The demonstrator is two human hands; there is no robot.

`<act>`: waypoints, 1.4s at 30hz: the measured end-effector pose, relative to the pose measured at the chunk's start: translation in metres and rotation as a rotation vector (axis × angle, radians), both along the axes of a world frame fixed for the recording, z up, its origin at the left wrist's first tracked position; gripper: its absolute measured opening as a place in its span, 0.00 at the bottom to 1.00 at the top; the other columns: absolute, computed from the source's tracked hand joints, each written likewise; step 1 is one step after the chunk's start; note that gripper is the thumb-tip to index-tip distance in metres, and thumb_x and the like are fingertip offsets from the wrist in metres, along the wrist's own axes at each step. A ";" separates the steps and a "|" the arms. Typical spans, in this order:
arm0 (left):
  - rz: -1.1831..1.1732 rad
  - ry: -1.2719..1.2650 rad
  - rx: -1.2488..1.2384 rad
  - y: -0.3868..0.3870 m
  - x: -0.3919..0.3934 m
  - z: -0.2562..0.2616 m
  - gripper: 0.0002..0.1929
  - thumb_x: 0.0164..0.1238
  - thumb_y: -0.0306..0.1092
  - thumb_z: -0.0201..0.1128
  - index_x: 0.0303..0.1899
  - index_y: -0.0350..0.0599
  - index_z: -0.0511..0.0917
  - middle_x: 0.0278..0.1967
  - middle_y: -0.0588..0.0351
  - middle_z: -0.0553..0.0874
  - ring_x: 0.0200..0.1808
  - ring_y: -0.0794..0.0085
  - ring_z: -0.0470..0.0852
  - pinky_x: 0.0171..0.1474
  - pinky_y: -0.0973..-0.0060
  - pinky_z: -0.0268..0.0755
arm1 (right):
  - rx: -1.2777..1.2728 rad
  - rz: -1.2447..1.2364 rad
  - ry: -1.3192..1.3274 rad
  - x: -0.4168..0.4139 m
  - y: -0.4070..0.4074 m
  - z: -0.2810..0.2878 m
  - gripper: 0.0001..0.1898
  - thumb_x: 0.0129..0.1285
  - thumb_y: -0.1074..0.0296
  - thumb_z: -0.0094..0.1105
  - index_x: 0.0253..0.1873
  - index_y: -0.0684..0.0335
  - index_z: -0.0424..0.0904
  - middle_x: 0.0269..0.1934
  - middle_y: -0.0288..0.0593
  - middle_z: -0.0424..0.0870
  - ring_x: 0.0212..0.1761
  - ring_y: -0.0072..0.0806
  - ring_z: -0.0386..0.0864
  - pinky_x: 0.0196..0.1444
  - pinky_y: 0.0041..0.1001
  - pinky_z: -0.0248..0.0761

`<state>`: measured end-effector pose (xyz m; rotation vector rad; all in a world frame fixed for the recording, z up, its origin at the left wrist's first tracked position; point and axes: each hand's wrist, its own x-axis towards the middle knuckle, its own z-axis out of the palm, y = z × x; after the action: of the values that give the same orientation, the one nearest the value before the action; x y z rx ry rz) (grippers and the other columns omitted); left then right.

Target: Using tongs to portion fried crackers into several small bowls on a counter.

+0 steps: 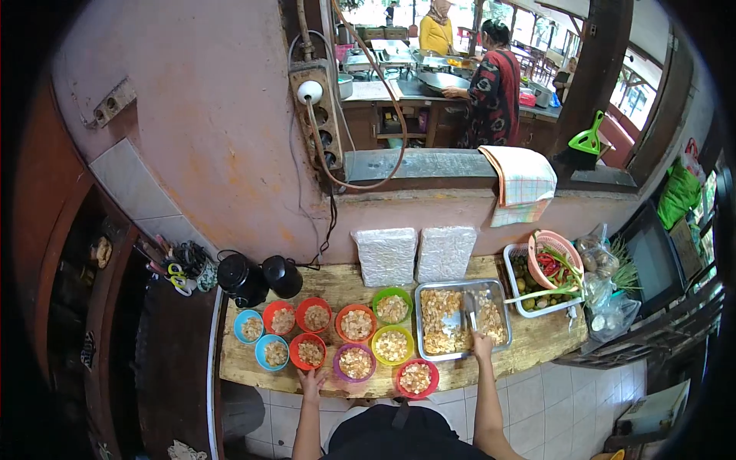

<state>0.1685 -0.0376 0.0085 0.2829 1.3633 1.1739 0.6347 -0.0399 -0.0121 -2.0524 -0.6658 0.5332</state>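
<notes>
My right hand (482, 345) grips a flat metal utensil (471, 310), whose exact kind is unclear. It reaches into a metal tray (508, 339) of small, pale-brown food pieces (440, 310); bare metal shows in the tray's middle. My left hand (311, 382) is at the near side of a red bowl (307, 352), fingers apart and touching or almost touching it. Similar pieces fill several bowls: purple (355, 363), yellow (393, 345), green (393, 305), orange (356, 323), pinkish-red (417, 379), and blue (271, 352) at the left.
Two plastic-wrapped blocks (385, 257) lean against the wall. Black appliances (240, 279) stand at the table's back left. To the right, a white basket (549, 307) holds green fruit under a pink colander (555, 259) of chillies. Two people (494, 86) stand beyond the opening.
</notes>
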 end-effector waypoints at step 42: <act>0.003 -0.086 -0.056 0.002 -0.002 0.007 0.38 0.60 0.34 0.47 0.57 0.61 0.23 0.51 0.46 0.65 0.39 0.59 0.77 0.45 0.63 0.64 | -0.188 0.626 0.742 -0.199 0.009 0.131 0.14 0.54 0.59 0.51 0.24 0.64 0.73 0.12 0.29 0.64 0.10 0.14 0.58 0.12 0.16 0.50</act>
<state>0.1661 -0.0358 0.0155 0.1887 1.3190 1.1359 0.4353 -0.0310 0.1185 -1.5860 -0.7981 1.6638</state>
